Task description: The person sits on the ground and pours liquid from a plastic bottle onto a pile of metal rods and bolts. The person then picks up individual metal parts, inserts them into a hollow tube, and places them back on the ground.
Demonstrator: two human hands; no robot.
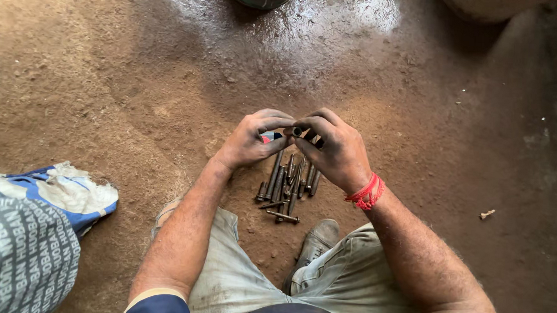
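Soft daylight, glare on the wet floor (309, 26), sharp focus throughout.

Dusty brown dirt floor (94, 73), wet glistening patch (309, 32) at top.

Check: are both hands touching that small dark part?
Touching. The head view shows fingertips of the left hand and right hand pinching the part.

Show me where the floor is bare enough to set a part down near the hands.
Bare dirt lies right of the right hand, out toward the small scrap, and left of the left hand, up to the printed sack. Crowded: the pile of dark bolts under both hands, down to the shoe. The wet patch ahead is bare but slick-looking.
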